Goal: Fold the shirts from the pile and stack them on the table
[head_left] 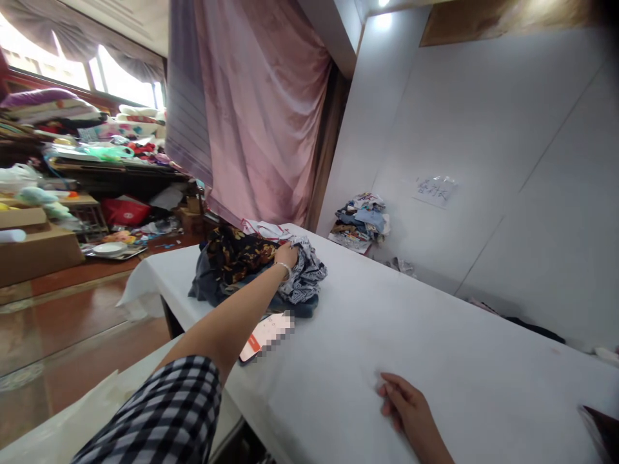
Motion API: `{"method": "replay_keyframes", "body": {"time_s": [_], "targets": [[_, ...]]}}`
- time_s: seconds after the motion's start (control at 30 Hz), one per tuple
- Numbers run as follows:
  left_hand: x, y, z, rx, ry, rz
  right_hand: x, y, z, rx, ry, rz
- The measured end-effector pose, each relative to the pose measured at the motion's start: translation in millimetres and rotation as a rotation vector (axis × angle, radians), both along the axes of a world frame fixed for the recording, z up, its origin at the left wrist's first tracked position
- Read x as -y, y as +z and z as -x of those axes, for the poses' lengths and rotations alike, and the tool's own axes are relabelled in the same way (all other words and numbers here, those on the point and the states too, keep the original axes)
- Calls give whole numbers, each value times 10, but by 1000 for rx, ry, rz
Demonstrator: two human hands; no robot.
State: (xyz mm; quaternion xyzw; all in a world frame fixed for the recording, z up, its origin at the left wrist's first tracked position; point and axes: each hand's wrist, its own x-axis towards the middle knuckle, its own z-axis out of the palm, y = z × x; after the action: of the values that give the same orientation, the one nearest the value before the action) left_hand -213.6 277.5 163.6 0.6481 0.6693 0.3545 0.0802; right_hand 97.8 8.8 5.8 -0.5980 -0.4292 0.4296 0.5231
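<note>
A left hand [286, 254] reaches across a white table [367, 316] to a black-and-white patterned cloth [309, 274], left of center in the frame. Its fingers sink into the folds, so whether they pinch the fabric cannot be told. The right hand [411, 409], lower right of center, is apparently empty, its fingers loosely bent above the tabletop. Good handling here likely means gathering only the patterned layer, keeping neighboring fabric out of the grip and lifting rather than dragging, with a phone [261, 338] lying just below the heap. The patterned cloth looks soft, rumpled and bunched, its print dense. Beside it sits a black cloth with golden-brown motifs [236, 258]; dark gray fabric [203, 280] shows at the heap's left edge.
</note>
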Motion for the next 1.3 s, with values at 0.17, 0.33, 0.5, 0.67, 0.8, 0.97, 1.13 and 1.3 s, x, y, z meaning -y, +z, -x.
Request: {"method": "replay_keyframes", "body": {"time_s": [0.17, 0.33, 0.5, 0.67, 0.8, 0.97, 1.13, 1.3], "targets": [[35, 356, -653, 97, -114, -155, -19, -34, -122, -149, 22, 10], [680, 203, -1755, 58, -541, -255, -51, 46, -323, -425, -101, -105], [1708, -509, -2576, -56, -1330, -187, -95, 112, -707, -644, -204, -170], [2087, -859, -2510, 32, -1440, -191, -144, 200, -939, -714, -340, -113], [1822, -849, -2248, -73, -1024, -72, -137, 355, -956, -745, -269, -228], [1487, -975, -2086, -216, -768, 64, -24, 501, -983, -782, -198, -309], [1316, -1044, -2039, -127, -602, 189, 105, 601, -1152, -748, -324, -427], [1162, -537, -1845, 200, -436, 135, 319, 749, -1370, -642, -502, -569]]}}
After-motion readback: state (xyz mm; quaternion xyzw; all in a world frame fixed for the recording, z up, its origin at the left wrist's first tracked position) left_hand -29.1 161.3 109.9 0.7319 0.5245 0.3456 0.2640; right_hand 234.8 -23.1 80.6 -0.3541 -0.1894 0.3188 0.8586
